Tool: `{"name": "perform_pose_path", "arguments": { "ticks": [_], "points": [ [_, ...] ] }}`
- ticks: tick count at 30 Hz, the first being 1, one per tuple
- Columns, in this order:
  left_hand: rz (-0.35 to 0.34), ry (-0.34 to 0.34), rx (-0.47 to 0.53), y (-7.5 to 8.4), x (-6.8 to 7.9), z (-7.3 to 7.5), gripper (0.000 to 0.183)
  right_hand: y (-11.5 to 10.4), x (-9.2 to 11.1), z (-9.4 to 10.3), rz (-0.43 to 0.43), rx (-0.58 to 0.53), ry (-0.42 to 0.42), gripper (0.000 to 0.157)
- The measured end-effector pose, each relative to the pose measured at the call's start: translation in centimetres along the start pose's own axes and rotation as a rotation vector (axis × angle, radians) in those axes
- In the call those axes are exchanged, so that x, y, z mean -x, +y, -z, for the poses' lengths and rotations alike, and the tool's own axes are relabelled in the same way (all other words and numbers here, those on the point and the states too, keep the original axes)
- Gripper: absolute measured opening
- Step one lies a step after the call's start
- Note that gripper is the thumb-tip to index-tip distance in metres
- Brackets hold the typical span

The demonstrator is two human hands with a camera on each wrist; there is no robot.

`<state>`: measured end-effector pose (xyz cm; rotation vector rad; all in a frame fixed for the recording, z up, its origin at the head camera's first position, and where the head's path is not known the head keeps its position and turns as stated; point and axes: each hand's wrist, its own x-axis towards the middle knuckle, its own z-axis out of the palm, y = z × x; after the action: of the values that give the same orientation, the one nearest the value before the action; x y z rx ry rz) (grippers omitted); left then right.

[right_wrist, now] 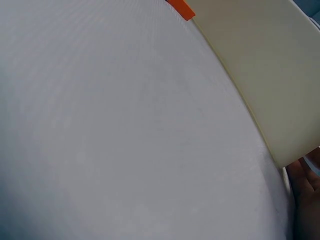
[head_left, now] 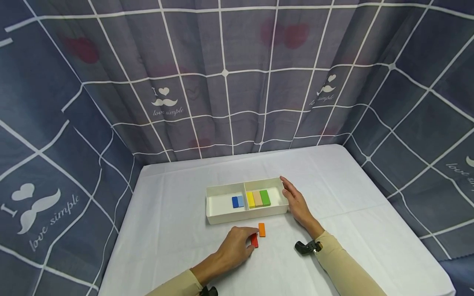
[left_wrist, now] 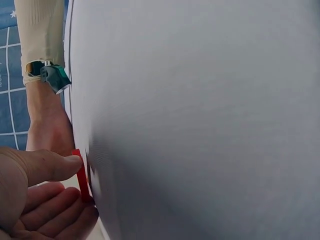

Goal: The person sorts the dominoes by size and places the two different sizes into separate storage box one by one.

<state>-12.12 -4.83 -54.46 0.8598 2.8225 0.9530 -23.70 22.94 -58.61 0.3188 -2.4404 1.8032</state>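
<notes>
My left hand (head_left: pixel 233 246) pinches a small red block (head_left: pixel 254 240) between thumb and fingers, low over the table. In the left wrist view the thumb presses one end of that red block (left_wrist: pixel 82 180), with fingers at the other. Beside the fingertips lies an orange block (head_left: pixel 262 230). A white two-compartment tray (head_left: pixel 226 219) stands behind. Its left compartment holds a dark blue block (head_left: pixel 235 202) and a light blue block (head_left: pixel 240 201); the right one holds yellow (head_left: pixel 250 200), tan (head_left: pixel 257 199) and green blocks (head_left: pixel 264 198). My right hand (head_left: pixel 300 207) rests its extended fingers against the tray's right end.
A white cloth covers the table (head_left: pixel 177 193). Dark checked curtains (head_left: pixel 244 94) hang behind it and on both sides. A dark wrist device (head_left: pixel 307 247) sits on the right wrist. In the right wrist view the tray's outer wall (right_wrist: pixel 265 75) rises beside the cloth.
</notes>
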Motion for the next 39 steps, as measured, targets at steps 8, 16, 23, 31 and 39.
{"name": "perform_pose_path", "arguments": {
  "ticks": [8,16,23,31,39],
  "points": [
    [0.005,0.016,0.029,-0.1,-0.1,0.6,0.043,-0.2,0.1,0.1,-0.014,-0.035,-0.005,0.053],
    [0.024,0.030,0.042,0.0,-0.1,1.3,0.046,-0.2,0.0,0.0,-0.007,-0.039,-0.008,0.052],
    [-0.001,0.057,0.018,0.2,-0.2,2.2,0.047,-0.2,0.0,0.0,-0.016,-0.044,-0.004,0.052],
    [-0.022,0.104,-0.007,0.5,-0.6,3.6,0.048,-0.1,-0.1,0.0,-0.020,-0.034,-0.002,0.052],
    [-0.016,0.140,0.009,0.4,-0.9,5.0,0.051,-0.2,0.0,0.0,-0.024,-0.040,-0.004,0.052]
  ]
}}
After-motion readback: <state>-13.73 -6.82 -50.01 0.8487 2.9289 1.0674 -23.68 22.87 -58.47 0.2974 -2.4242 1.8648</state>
